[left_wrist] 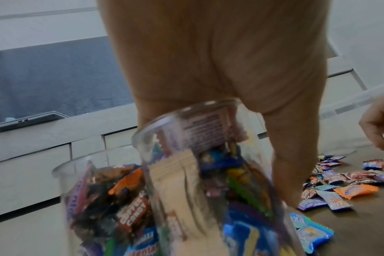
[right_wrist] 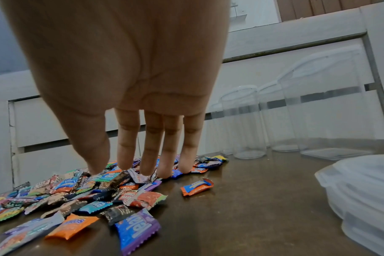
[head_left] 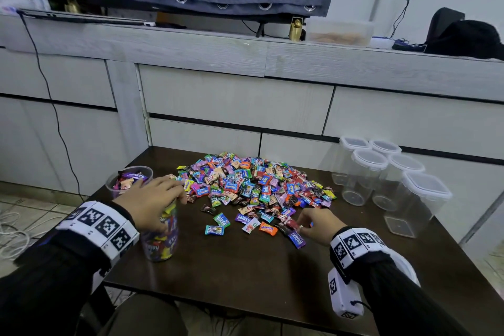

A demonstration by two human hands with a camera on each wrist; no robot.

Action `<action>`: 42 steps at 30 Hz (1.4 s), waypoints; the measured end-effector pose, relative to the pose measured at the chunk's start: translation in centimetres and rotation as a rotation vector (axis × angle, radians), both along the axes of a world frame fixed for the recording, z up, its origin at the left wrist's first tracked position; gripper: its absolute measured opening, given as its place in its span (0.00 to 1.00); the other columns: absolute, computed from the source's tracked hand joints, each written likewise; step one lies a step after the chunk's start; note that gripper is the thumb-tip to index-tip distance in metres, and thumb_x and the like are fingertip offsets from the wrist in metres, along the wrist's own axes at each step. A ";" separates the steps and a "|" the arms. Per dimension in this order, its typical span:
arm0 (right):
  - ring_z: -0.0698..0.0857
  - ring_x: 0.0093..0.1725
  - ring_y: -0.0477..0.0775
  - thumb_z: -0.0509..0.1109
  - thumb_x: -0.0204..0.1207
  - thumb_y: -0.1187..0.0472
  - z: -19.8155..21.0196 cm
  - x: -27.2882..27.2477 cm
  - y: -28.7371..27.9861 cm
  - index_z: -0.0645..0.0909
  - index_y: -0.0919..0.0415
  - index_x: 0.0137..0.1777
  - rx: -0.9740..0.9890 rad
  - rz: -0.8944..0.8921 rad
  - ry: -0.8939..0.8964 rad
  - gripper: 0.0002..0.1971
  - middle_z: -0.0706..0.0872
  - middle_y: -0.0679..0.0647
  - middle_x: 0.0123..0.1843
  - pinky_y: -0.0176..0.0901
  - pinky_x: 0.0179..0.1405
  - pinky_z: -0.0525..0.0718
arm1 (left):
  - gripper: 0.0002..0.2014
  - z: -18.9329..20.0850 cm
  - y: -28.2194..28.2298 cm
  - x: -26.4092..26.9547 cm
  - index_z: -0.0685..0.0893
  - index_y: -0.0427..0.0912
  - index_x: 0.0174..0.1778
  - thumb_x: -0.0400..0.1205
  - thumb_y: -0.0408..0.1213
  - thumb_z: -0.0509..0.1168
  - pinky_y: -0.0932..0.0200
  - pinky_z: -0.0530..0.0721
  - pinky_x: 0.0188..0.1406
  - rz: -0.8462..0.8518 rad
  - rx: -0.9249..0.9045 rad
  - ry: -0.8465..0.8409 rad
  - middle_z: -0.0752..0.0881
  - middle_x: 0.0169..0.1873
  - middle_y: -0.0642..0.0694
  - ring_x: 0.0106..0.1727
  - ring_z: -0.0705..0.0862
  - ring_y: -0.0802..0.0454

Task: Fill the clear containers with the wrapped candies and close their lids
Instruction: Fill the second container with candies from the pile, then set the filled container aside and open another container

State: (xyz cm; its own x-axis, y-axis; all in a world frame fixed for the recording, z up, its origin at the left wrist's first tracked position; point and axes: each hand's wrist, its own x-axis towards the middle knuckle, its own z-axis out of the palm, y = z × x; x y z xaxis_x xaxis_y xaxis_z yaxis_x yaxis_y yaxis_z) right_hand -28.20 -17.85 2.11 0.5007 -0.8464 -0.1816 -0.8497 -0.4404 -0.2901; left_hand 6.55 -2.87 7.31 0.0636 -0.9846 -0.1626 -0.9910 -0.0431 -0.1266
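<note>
Lids (right_wrist: 362,194), translucent and stacked, sit at the near right of the dark table (head_left: 245,267), close behind the right wrist. Forward of them the right hand (head_left: 313,224) reaches down to the near edge of the candy pile (head_left: 253,183), its fingers (right_wrist: 125,147) extended and slightly parted, tips touching loose wrappers; whether any candy is pinched cannot be told. Across the table, the left hand (head_left: 152,202) covers the mouth of the near clear container (head_left: 161,240), fingers curled over its rim, gripping it (the container stands packed with wrapped candies nearly to the top). Just behind it stands a second open container (head_left: 129,180), also full and unlidded. The pile lies between the two hands and extends toward the back edge. Five empty lidded containers (head_left: 381,174) cluster at the far right, well apart from both hands. White cabinet drawers (head_left: 234,101) run behind the table.
</note>
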 end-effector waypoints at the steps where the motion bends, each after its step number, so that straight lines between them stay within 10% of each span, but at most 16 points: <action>1: 0.82 0.55 0.49 0.68 0.78 0.55 0.0 -0.1 0.1 0.81 0.56 0.58 0.003 -0.001 0.003 0.11 0.85 0.52 0.57 0.37 0.51 0.77 | 0.30 0.1 -0.1 0.0 0.67 0.65 0.67 0.71 0.53 0.73 0.36 0.60 0.80 0.010 0.016 -0.007 0.58 0.80 0.60 0.84 0.53 0.52; 7: 0.82 0.56 0.49 0.68 0.78 0.55 0.5 -1.1 0.2 0.81 0.56 0.58 -0.026 -0.018 -0.015 0.11 0.86 0.51 0.57 0.37 0.53 0.78 | 0.35 0.1 -1.2 -2.3 0.67 0.62 0.72 0.72 0.73 0.60 0.29 0.45 0.79 0.046 -0.060 -0.097 0.59 0.83 0.54 0.86 0.48 0.51; 14: 0.81 0.58 0.55 0.68 0.77 0.58 3.7 -4.7 -1.3 0.81 0.55 0.55 -0.389 -0.180 -0.092 0.09 0.82 0.54 0.57 0.46 0.56 0.80 | 0.23 -2.8 -4.2 -10.2 0.72 0.57 0.70 0.82 0.61 0.60 0.50 0.60 0.79 -0.265 -0.156 0.167 0.74 0.72 0.56 0.76 0.69 0.56; 19: 0.76 0.63 0.67 0.72 0.72 0.58 6.0 -9.7 -4.1 0.77 0.60 0.64 -0.646 -0.469 -0.058 0.20 0.77 0.64 0.62 0.59 0.60 0.79 | 0.33 -7.8 -6.1 -14.2 0.61 0.53 0.81 0.82 0.61 0.60 0.44 0.50 0.84 -0.268 0.061 0.230 0.57 0.84 0.51 0.85 0.54 0.53; 25: 0.63 0.74 0.71 0.79 0.66 0.46 6.2 -15.0 -7.4 0.63 0.49 0.77 -0.453 -0.797 -0.040 0.41 0.59 0.64 0.78 0.68 0.65 0.72 | 0.37 -10.7 -7.5 -14.7 0.63 0.55 0.80 0.77 0.65 0.65 0.42 0.55 0.83 -0.239 0.187 0.296 0.52 0.85 0.53 0.85 0.51 0.53; 31: 0.70 0.67 0.74 0.79 0.64 0.42 4.2 -16.4 -9.4 0.71 0.57 0.68 -0.371 -0.870 -0.002 0.37 0.70 0.71 0.68 0.63 0.69 0.69 | 0.38 -11.1 -7.7 -14.3 0.64 0.56 0.79 0.76 0.66 0.66 0.44 0.60 0.82 -0.249 0.176 0.313 0.53 0.85 0.52 0.85 0.51 0.53; 42: 0.73 0.60 0.68 0.82 0.59 0.45 4.0 -15.8 -8.6 0.67 0.57 0.58 -0.398 -0.794 -0.007 0.35 0.77 0.70 0.57 0.53 0.46 0.69 | 0.38 -11.0 -7.8 -14.3 0.63 0.56 0.79 0.76 0.66 0.66 0.43 0.59 0.81 -0.240 0.189 0.311 0.53 0.85 0.52 0.85 0.51 0.53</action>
State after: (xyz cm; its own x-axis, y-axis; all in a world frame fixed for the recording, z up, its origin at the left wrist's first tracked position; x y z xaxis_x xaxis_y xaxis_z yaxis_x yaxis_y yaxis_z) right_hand -44.04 -26.46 6.13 -0.2614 -0.9441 0.2009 -0.9460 0.2093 -0.2474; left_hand -7.72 -10.64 -3.72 -0.2438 -0.9165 -0.3171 -0.9624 0.1883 0.1956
